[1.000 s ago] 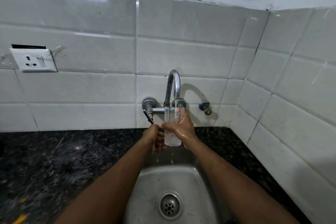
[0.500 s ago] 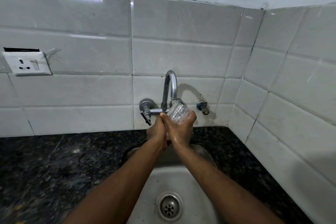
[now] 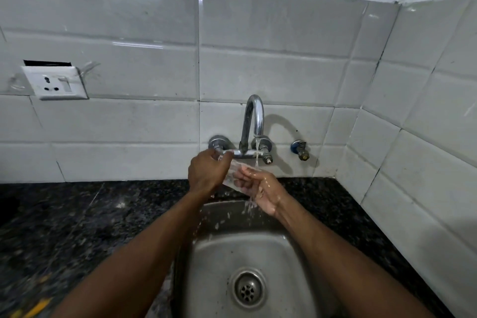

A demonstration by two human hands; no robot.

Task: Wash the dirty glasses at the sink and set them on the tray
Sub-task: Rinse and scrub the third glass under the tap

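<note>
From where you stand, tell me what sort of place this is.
Probably a home kitchen's washing corner: a steel sink set in a dark stone counter, a running wall tap, and white tiled walls.

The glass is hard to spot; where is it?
Head view, centre: the glass is held between left hand and right hand, below the tap, above the sink.

Home kitchen corner, steel sink (image 3: 258, 245), wall tap (image 3: 254, 116) (running), tiled walls (image 3: 144, 124), granite counter (image 3: 77, 227)
</note>
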